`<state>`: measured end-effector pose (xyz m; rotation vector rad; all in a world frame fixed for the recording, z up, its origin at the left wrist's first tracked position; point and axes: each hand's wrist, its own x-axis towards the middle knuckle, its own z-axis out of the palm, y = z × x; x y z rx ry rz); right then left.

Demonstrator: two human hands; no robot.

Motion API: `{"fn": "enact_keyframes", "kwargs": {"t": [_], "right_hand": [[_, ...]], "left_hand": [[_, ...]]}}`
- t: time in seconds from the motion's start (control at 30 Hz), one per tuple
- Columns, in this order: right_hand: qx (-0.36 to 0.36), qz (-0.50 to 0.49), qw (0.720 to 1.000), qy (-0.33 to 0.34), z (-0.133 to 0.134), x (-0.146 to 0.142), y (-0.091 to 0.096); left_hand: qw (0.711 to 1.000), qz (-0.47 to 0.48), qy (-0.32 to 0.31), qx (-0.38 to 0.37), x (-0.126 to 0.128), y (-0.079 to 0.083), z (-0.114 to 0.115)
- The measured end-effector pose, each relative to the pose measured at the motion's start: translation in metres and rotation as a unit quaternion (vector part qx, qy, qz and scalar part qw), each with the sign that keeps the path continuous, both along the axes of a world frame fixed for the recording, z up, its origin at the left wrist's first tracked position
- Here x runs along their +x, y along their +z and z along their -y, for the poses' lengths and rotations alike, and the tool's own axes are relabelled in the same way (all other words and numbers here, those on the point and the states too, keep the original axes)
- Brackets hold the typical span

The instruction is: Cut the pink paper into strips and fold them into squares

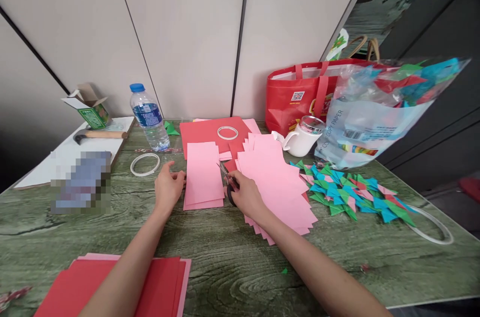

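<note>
A small stack of pink paper rectangles [204, 172] lies upright on the table in front of me, its sheets slightly out of line. My left hand [168, 188] is beside the stack's left edge, fingers loosely bent and apart, holding nothing I can see; whether a fingertip touches the paper I cannot tell. On the other side, my right hand [245, 194] is closed round the black handles of a pair of scissors [232, 196]. Their blades point up and left, near the stack's right edge. Fanned pink sheets [275, 187] lie under and beside my right hand.
Red sheets [206, 129] carry a white ring [227, 132]. Another ring [145, 164], a water bottle [150, 119] and a hammer-like tool [100, 134] are leftward. Rightward are a white mug [303, 138], folded paper pieces [348, 192], a plastic bag [369, 129] and a red bag [287, 99].
</note>
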<state>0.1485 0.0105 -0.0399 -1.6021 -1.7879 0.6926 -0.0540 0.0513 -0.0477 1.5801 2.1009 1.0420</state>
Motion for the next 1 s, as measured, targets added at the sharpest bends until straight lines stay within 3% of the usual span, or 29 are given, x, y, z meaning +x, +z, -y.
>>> {"fn": "enact_keyframes", "kwargs": {"t": [0.13,0.43,0.77,0.9,1.0], "right_hand": [[-0.002,0.034,0.999,0.003,-0.002,-0.010,0.002],[0.015,0.096,0.995,-0.027,0.003,-0.017,0.003],[0.020,-0.034,0.999,-0.001,0.006,-0.018,-0.002],[0.022,-0.059,0.998,-0.001,0.005,-0.019,-0.004],[0.015,-0.078,0.997,-0.001,0.004,-0.019,-0.005]], "left_hand": [[0.999,0.037,-0.019,-0.013,0.000,-0.001,0.000],[0.997,-0.063,0.001,0.053,0.010,0.015,0.011],[0.993,-0.103,-0.009,0.062,0.014,0.015,0.015],[0.991,0.070,-0.061,0.093,0.014,0.011,0.012],[0.962,0.261,-0.050,0.060,0.014,0.011,0.008]]}}
